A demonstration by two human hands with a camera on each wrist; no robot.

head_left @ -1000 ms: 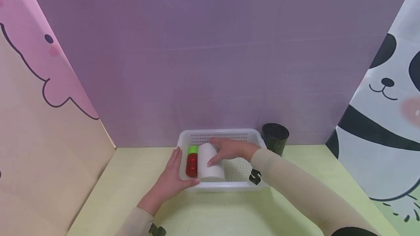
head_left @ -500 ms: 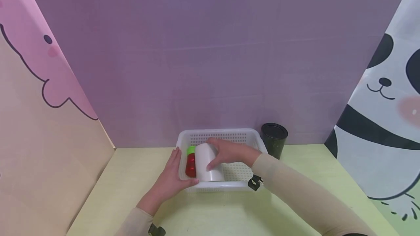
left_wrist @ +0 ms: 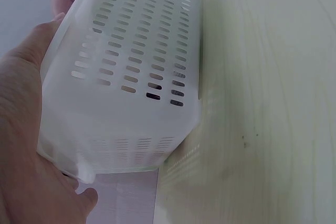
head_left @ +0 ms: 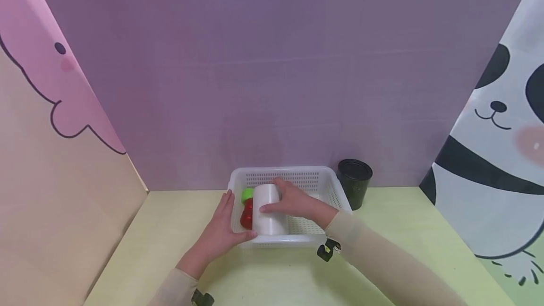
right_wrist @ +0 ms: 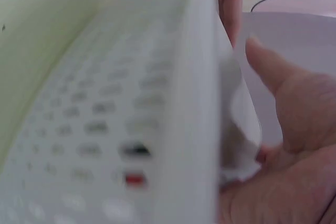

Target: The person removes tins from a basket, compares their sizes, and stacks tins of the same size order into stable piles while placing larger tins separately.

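A white plastic basket [head_left: 320,237] with slotted walls stands on the table. In it lies a smooth white cylinder [head_left: 268,223], its exact kind unclear. Left of the cylinder is a red bottle [head_left: 247,218] with a bright green cap [head_left: 247,194], partly covered by the cylinder. My left hand [head_left: 223,230] rests on the basket's front left corner, fingers straight along the left rim and thumb on the front rim. My right hand [head_left: 297,202] is over the cylinder. In the right wrist view its thumb [right_wrist: 268,66] stands straight, apart from the cylinder; its other fingers are mostly hidden.
Just right of the basket stands a dark can [head_left: 354,185] with a black lid, near the back wall. A purple sheet [head_left: 272,84] forms that wall. Cartoon panels flank the pale yellow table [head_left: 272,277] on both sides.
The cylinder has shifted slightly left and now covers more of the red bottle. My right thumb has moved up and left across the cylinder. My left hand has stayed almost still.
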